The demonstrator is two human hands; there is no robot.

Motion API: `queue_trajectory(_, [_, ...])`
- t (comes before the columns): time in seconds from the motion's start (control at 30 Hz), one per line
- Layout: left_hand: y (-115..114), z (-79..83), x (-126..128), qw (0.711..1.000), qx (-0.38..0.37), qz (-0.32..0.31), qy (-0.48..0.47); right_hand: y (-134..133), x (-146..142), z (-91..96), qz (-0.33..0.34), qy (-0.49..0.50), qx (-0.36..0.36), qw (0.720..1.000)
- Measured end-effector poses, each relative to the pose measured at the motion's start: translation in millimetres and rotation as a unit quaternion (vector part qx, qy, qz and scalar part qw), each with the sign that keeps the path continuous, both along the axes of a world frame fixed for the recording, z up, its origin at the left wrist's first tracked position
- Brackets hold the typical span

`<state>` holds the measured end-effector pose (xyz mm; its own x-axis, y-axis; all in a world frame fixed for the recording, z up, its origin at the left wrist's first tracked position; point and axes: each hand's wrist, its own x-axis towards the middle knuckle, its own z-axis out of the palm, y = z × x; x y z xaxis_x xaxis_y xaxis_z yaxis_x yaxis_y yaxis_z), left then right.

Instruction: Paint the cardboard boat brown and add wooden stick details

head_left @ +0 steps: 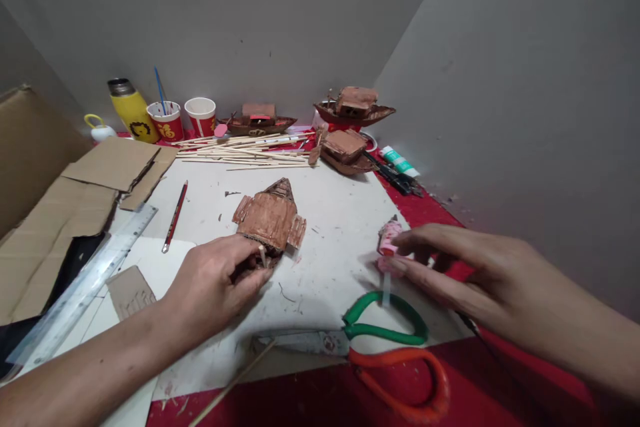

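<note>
Cardboard sheets (75, 200) and a clear ruler (85, 280) lie at our far left, with a red pencil (175, 215) just beyond them on the white sheet (330, 213). Near the middle, our left hand (215, 287) curls its fingers around the near end of the brown cardboard boat (270, 217), which rests on that sheet. To the right, past the green-and-orange scissors (370, 340) lying near the front edge, our right hand (465, 267) stretches long, with thumb and fingertips lightly pinching the pink tube (389, 240) at the sheet's right edge.
</note>
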<state>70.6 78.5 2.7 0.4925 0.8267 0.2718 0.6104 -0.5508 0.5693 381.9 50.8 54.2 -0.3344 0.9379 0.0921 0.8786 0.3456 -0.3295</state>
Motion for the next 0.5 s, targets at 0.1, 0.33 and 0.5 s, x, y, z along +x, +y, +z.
queue_trajectory(0.1, [-0.8, -0.7, 0.9, 1.000, 0.002, -0.002, 0.002, 7.2, -40.0, 8.5, 0.098, 0.101, 0.047, 0.989])
queue_trajectory(0.33, [-2.0, -6.7, -2.0, 1.000, 0.012, -0.014, -0.007, 36.0, -114.2, -3.3, 0.281, 0.078, 0.042, 0.956])
queue_trajectory(0.5, [-5.0, -7.9, -5.4, 0.999, 0.049, -0.023, 0.002, 44.0, -120.6, -16.7, 0.278, 0.057, 0.043, 0.958])
